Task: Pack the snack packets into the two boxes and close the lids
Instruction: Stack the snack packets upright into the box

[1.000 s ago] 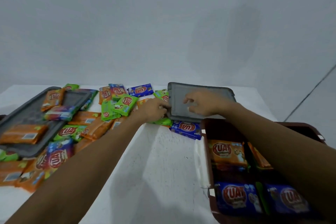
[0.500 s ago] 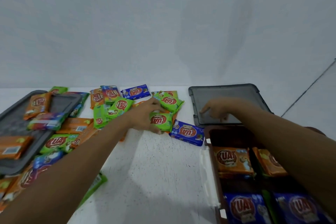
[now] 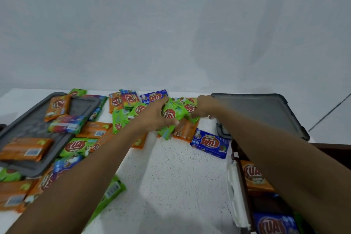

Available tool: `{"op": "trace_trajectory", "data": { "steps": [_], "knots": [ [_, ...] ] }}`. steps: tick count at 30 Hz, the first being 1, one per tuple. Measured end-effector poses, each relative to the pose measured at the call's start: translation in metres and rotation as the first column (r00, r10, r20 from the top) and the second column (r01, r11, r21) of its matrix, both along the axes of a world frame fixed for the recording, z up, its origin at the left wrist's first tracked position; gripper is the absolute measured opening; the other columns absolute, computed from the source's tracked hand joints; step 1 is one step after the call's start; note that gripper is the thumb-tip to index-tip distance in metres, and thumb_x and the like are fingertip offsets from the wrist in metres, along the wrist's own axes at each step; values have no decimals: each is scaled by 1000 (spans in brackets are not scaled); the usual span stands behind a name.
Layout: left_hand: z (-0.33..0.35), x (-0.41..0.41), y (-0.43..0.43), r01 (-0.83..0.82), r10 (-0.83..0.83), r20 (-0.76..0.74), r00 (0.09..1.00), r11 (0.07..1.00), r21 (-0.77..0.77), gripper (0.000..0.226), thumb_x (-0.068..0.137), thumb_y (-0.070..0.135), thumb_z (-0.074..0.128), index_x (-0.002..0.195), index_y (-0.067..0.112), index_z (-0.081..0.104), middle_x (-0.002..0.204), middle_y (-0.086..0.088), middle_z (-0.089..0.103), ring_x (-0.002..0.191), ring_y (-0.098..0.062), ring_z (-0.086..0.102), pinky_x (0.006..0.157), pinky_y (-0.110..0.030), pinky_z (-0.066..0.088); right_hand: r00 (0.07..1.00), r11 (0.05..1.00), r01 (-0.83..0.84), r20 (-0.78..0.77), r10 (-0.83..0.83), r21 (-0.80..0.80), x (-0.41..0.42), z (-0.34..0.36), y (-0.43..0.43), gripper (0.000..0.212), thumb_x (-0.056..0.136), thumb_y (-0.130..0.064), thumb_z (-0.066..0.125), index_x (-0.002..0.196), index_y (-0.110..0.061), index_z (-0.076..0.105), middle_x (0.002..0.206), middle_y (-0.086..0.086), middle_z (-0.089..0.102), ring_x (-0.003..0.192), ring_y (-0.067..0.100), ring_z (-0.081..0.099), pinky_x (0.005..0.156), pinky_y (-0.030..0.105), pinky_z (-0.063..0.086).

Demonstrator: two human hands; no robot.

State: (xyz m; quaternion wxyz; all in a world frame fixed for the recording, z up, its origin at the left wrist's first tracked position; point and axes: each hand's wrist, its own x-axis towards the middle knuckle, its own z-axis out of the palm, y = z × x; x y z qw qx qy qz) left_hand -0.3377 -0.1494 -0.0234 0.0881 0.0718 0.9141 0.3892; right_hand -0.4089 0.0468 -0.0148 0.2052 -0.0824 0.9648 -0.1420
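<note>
The left grip (image 3: 153, 118) clamps a glossy green foil snack packet (image 3: 171, 113), the right grip (image 3: 204, 106) unreadable beside it, so I'd lift clear of the pile before swinging to the brown plastic box (image 3: 336, 150).

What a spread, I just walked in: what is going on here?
A person is packing snack packets. The left hand grips a green packet above the pile; the right hand reaches into the same pile, its hold blurred. The brown box on the right stands open, partly filled, its grey lid behind it. Many packets lie loose on the table.
</note>
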Motion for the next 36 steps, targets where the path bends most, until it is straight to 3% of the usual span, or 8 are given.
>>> {"op": "trace_trajectory", "data": {
  "steps": [3,8,17,20,22,24,29,36],
  "knots": [
    [2,4,-16,-94,101,-27,995,976,197,38,72,33,84,99,23,57,106,0,69,98,-16,68,86,-46,56,985,975,163,81,-152,-152,-5,5,-2,36,76,-24,81,91,-4,55,86,10,57,68,17,54,56,28,49],
    [9,10,-13,-160,161,26,987,918,364,38,82,12,77,112,26,59,113,-3,67,103,-11,66,73,-33,61,984,834,177,82,-157,-522,2,32,28,21,78,-18,78,93,-13,64,98,9,65,71,16,55,57,31,49],
    [51,26,62,-267,261,103,960,736,622,20,86,-1,64,79,15,54,90,-18,65,75,-24,70,59,-30,56,927,165,265,204,-314,-950,72,78,134,24,82,-25,74,101,-15,64,96,4,72,91,19,68,90,45,53],
    [64,44,98,-210,161,135,978,704,678,21,86,-4,60,84,17,57,93,-19,67,80,-29,71,63,-35,54,912,-28,287,282,-298,-958,101,85,175,26,83,-31,67,100,-12,65,86,2,73,81,16,70,78,44,58],
    [71,57,119,-136,73,123,990,742,657,28,86,-7,55,96,18,63,99,-17,68,83,-27,70,63,-33,55,925,76,265,231,-300,-961,119,85,197,21,92,-31,60,99,-12,65,78,1,72,70,13,69,65,35,58],
    [77,70,140,-80,25,100,995,797,599,33,87,-7,54,101,20,67,103,-17,68,83,-24,69,63,-31,56,953,328,215,125,-275,-920,139,81,219,21,95,-29,59,100,-10,66,78,3,71,65,12,66,62,31,54],
    [77,106,183,180,-212,91,973,944,276,22,90,2,60,103,18,68,102,-15,68,87,-22,67,76,-39,55,987,823,-95,51,149,-560,190,65,267,22,92,-26,65,101,-8,72,89,7,76,74,16,71,66,29,57],
    [38,142,244,649,-556,337,760,688,-326,26,92,17,63,118,16,61,106,-3,66,88,-18,62,72,-30,49,910,913,-406,72,408,-32,216,18,276,37,83,-35,74,116,-24,61,91,-10,65,73,1,58,66,23,47]
  ]
}}
